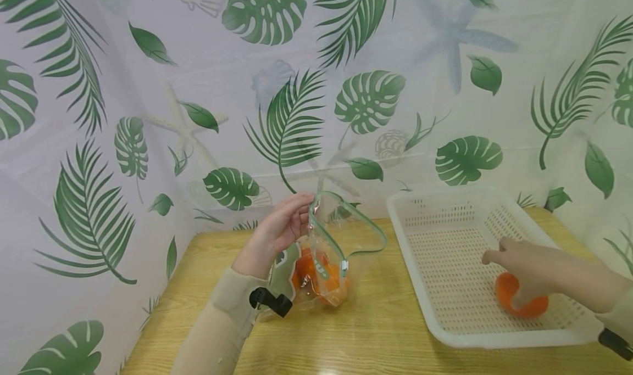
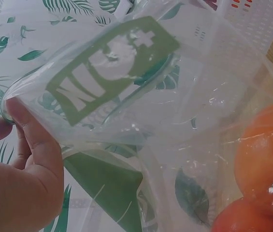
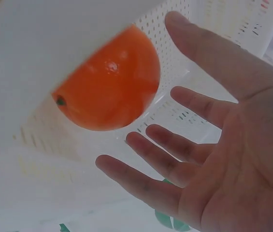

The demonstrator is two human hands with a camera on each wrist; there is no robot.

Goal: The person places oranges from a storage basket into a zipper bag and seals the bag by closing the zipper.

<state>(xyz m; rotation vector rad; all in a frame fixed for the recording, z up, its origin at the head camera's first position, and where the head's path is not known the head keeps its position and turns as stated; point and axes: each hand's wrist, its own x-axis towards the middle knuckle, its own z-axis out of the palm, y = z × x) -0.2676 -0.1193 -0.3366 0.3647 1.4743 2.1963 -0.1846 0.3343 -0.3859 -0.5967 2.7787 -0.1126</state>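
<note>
One orange fruit (image 3: 112, 82) in a white perforated basket (image 1: 445, 265), right hand (image 1: 541, 268) spread open over it, left hand (image 1: 279, 227) pinching a clear zip bag (image 2: 112, 72) by its edge, other orange fruits (image 2: 262, 159) inside the bag, wooden table (image 1: 306, 347) beneath

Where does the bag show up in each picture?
Head: the bag is just below centre, held by the left hand.
Left wrist: it fills most of the picture, right of that hand.
Right wrist: no bag I can make out.
Shared landmark: the basket, right in head, top right in left wrist, across much of right wrist.
</note>
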